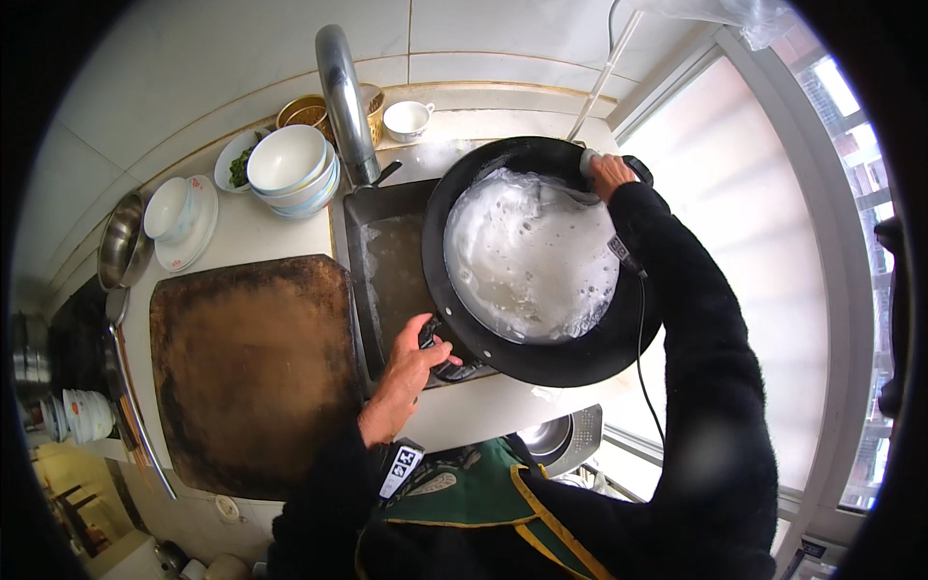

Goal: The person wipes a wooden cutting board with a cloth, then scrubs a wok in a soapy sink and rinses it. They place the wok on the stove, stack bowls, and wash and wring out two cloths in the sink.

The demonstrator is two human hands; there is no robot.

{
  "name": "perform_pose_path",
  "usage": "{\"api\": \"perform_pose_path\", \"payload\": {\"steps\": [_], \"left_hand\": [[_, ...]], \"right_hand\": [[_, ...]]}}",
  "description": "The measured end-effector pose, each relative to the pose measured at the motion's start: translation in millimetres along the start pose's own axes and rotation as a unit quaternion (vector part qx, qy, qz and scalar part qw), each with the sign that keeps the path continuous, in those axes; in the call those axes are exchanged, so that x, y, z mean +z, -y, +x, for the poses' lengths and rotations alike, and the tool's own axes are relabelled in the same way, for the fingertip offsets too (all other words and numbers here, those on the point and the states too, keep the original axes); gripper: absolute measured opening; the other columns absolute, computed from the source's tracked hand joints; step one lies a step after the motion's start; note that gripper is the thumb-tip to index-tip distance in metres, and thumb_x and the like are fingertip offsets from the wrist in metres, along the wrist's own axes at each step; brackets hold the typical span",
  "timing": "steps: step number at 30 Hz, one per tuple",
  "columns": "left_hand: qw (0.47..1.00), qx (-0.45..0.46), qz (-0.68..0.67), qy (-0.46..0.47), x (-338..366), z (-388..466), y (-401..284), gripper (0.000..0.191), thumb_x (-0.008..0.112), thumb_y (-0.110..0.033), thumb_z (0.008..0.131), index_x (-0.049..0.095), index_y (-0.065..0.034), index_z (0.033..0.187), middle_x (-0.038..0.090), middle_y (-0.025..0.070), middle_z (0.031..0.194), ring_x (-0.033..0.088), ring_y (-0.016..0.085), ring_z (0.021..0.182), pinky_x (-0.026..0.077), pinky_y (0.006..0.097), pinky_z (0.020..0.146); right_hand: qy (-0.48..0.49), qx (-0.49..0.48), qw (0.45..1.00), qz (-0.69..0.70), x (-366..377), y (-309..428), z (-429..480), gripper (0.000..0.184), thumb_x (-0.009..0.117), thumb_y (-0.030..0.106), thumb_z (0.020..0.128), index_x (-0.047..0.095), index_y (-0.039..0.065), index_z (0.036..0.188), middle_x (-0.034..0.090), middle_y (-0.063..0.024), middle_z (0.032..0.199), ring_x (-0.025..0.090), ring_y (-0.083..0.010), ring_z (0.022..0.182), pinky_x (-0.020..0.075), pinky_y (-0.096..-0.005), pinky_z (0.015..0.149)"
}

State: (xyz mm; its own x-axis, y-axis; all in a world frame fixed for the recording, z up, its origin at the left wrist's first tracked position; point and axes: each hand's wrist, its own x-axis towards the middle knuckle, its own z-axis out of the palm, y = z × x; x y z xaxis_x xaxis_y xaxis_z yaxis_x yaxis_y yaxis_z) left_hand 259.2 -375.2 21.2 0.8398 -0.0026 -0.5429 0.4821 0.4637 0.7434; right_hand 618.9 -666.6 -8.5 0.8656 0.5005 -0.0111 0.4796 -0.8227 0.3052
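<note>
A large black wok (464, 319) rests over the right side of the sink (362, 290), with white suds and cloudy water (529, 261) inside. My left hand (402, 370) is closed around the wok's near black loop handle (455, 371). At the far right of the wok, my right hand (611, 176) presses a pale grey pad or cloth (589, 161) against the inner rim, beside the opposite handle (638, 170). The pad is mostly covered by my fingers. Murky water with foam at its edge lies in the sink under the wok.
A metal faucet (344, 101) rises behind the sink. Left of it stand stacked bowls (290, 163), a bowl of greens (235, 161) and a plate (196, 239). A stained wooden board (254, 370) borders the sink. A white cup (407, 119) stands at the back.
</note>
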Motion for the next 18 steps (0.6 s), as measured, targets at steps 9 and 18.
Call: {"api": "perform_pose_path", "payload": {"steps": [9, 18], "left_hand": [[0.999, 0.033, -0.02, 0.021, -4.7, 3.8, 12.6, 0.049, 0.055, -0.002, 0.078, 0.042, 0.0023, 0.124, 0.053, 0.008, 0.092, 0.061, 0.02, 0.076, 0.048, 0.0311, 0.072], [0.999, -0.005, -0.035, 0.021, -5.4, 3.0, 9.1, 0.044, 0.054, 0.001, 0.081, 0.044, -0.0007, 0.123, 0.058, 0.0093, 0.094, 0.061, 0.02, 0.074, 0.051, 0.0327, 0.065]], "right_hand": [[0.32, -0.06, 0.943, 0.065, -15.1, 15.3, -124.5, 0.019, 0.066, 0.013, 0.063, 0.069, 0.003, 0.079, 0.066, -0.0163, 0.078, 0.066, -0.0289, 0.082, 0.0543, -0.04, 0.07], [0.334, -0.023, 0.798, 0.5, -60.3, 98.2, -137.2, 0.021, 0.066, 0.016, 0.078, 0.066, -0.005, 0.074, 0.064, -0.0125, 0.062, 0.061, -0.0157, 0.047, 0.0463, -0.0272, 0.039]]}}
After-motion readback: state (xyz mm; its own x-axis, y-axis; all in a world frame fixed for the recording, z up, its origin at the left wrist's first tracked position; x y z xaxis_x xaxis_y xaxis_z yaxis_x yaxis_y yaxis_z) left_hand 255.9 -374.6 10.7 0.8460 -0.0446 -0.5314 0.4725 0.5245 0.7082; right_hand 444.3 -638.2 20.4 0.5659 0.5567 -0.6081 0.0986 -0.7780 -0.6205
